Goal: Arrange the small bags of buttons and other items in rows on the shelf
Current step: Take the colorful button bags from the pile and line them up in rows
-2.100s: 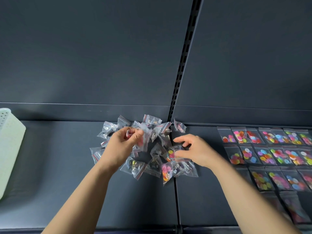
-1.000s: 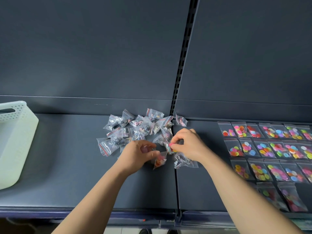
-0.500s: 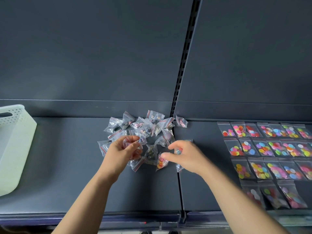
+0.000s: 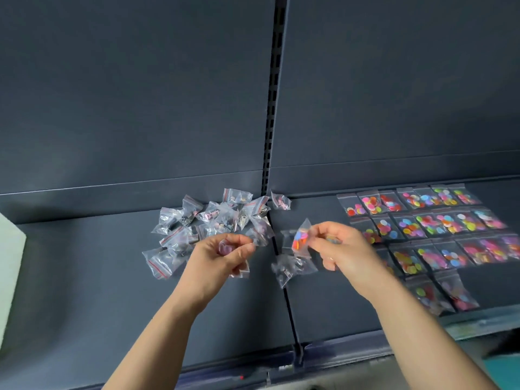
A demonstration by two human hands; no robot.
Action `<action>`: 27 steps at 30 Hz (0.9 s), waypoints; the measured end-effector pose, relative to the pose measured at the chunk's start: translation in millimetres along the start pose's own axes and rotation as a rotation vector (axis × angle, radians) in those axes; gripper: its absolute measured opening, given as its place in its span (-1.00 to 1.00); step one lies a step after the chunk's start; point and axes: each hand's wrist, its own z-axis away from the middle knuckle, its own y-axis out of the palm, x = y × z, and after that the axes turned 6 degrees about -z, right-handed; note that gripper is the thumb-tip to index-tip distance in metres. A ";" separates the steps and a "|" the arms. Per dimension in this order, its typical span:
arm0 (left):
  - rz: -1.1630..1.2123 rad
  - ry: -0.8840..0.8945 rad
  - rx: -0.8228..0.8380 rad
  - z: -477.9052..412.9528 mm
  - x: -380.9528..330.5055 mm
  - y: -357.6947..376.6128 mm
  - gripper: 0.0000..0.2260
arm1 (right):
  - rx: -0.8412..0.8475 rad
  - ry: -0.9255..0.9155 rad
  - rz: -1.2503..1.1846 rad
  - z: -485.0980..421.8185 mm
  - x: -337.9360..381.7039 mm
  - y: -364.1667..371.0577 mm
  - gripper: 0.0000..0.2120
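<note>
Currently sorting: right hand [image 4: 339, 250] pinches a bag of coloured buttons [image 4: 300, 238], held up at frame centre; left hand [image 4: 221, 258] curls round another small bag [image 4: 241, 273] below the loose pile [image 4: 213, 220]. Next move, judged: lay it flat, extending the rows [image 4: 427, 226] at right.

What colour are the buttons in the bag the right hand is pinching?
The bag holds mostly orange-red buttons, some blue; head view.
</note>
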 end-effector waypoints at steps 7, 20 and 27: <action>-0.050 0.072 0.414 -1.7 -31.2 109.2 -0.69 | -0.135 -0.012 -0.071 36.8 -6.4 -71.1 -0.92; -0.155 0.163 0.291 13.9 -55.3 314.1 -0.91 | -0.017 0.043 -0.016 92.6 -21.1 -273.5 -0.77; -0.159 0.084 0.315 24.2 -53.2 369.8 -0.85 | -0.044 0.055 0.002 87.6 -45.4 -330.2 -0.97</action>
